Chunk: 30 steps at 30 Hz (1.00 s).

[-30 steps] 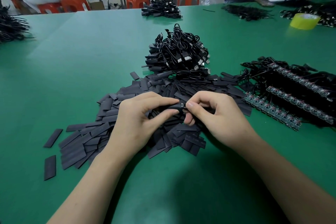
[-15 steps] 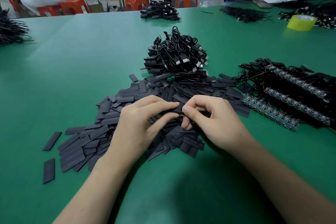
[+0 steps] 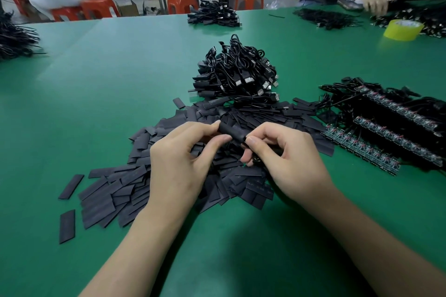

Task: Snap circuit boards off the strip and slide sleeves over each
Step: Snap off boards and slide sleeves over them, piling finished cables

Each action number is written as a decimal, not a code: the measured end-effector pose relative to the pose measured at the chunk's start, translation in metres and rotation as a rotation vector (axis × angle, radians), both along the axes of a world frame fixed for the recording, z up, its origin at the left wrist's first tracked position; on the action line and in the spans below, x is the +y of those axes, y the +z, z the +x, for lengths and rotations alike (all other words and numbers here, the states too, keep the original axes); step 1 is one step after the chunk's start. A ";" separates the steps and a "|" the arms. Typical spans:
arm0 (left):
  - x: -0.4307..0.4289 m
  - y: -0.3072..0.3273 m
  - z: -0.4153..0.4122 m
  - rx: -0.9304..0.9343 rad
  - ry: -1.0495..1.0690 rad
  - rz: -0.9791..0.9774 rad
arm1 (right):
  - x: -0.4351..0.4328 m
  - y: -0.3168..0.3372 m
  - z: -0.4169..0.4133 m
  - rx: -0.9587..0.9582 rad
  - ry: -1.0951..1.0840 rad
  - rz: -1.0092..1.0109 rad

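Change since half a second ago: both grips have drawn a little apart. The sleeve (image 3: 232, 130) now shows between them as a rounded black tube, where before only a small dark bit showed at the fingertips.
Left grip (image 3: 178, 166): thumb and forefinger are closed on the sleeve's left end, and the other fingers curl loosely beneath.
Right grip (image 3: 289, 159): thumb and forefinger pinch at the sleeve's right mouth, and the remaining fingers fold round something dark below. The circuit board is hidden there, so how far it sits inside cannot be told.
Sleeve's long axis: it runs from one grip to the other, with the left end slightly higher. It is held clear above the sleeve pile (image 3: 135, 185), which lies under both grips and spreads past the left grip's outer side.
Deciding relation: the board seems to lie on the right grip's side, in line with the tube. The likely move is the left grip pushing the sleeve along that axis toward the right grip, which holds steady.
Nearer hand: both touch the sleeve, and the left has the free end.
Supply: the board strips (image 3: 362, 149) lie on the counter (image 3: 96, 79), off the right grip's outer side and well apart from it.
Finished heap: the cables (image 3: 239, 75) are piled beyond both grips.
Risk: the soft tube may buckle if its axis and the board fall out of line.
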State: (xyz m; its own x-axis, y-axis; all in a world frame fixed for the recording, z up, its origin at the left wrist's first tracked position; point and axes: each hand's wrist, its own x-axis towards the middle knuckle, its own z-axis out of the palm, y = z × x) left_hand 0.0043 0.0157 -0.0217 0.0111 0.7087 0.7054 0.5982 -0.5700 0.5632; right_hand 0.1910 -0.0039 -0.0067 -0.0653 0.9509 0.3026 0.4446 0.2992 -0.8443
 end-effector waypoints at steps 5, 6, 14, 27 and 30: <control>0.000 0.002 0.001 0.014 -0.002 -0.013 | -0.001 -0.001 -0.001 -0.021 -0.014 0.013; 0.001 0.002 0.001 0.016 0.002 -0.027 | 0.000 -0.001 -0.001 -0.007 -0.013 0.015; -0.001 0.003 0.006 -0.224 0.001 -0.178 | 0.000 -0.002 -0.005 0.026 0.050 -0.011; -0.001 0.007 0.002 0.012 -0.091 -0.141 | 0.005 -0.008 0.001 0.155 0.048 -0.110; 0.000 0.006 0.001 0.001 -0.058 -0.145 | 0.005 -0.009 0.000 0.173 0.047 -0.102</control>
State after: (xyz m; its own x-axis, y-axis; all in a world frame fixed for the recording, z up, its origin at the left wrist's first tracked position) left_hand 0.0056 0.0154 -0.0156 0.0557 0.8012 0.5958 0.5670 -0.5165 0.6416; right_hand 0.1912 0.0014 -0.0153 -0.0655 0.9743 0.2157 0.2779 0.2255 -0.9338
